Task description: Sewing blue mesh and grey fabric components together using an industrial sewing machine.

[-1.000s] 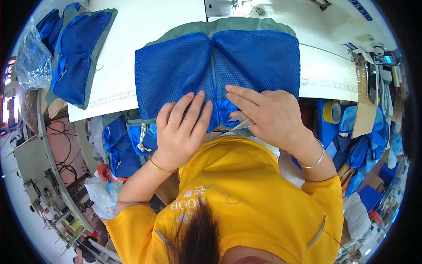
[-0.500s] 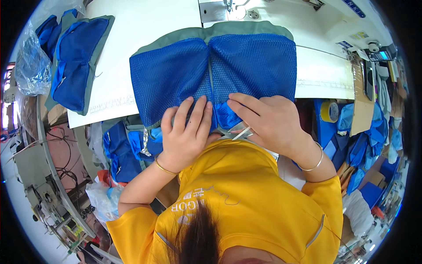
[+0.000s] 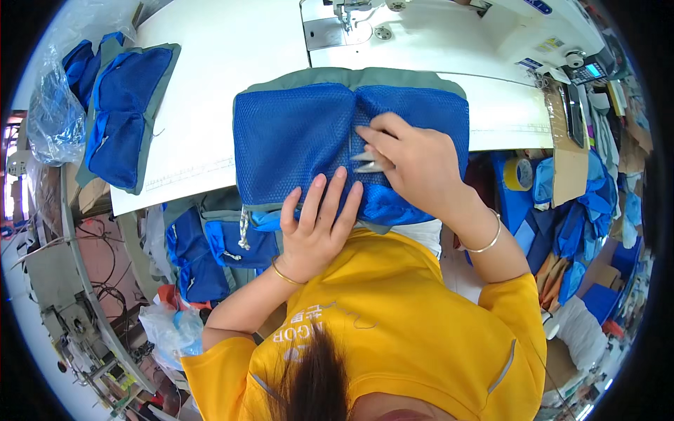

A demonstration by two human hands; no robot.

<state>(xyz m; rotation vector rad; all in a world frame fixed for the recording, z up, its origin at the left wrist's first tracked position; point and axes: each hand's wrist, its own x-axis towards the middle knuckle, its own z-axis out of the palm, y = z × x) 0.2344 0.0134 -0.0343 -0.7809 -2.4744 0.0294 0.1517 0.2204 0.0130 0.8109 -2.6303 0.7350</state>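
A blue mesh fabric piece with grey-green backing (image 3: 291,133) lies across the near edge of the white table, a seam running down its middle. My left hand (image 3: 314,228) rests on its near part, fingers stretched out; the thumb is hidden. Over the seam, my right hand (image 3: 425,168) is closed around small metal thread snips (image 3: 366,163). The snips' two pointed blades stick out to the left, slightly apart, just above the mesh. A pale cord (image 3: 243,228) hangs from the piece's near left corner.
A sewing machine (image 3: 554,31) stands at the far right of the white table (image 3: 203,91). Another blue mesh piece (image 3: 126,116) lies at the left beside a clear plastic bag (image 3: 53,119). More blue pieces (image 3: 193,245) hang below the table edge. Yellow tape (image 3: 518,174) sits at the right.
My right hand has moved up from the near edge onto the middle seam, bringing the snips' blades over the mesh. My left hand has shifted slightly right and nearer. The fabric appears lower in view.
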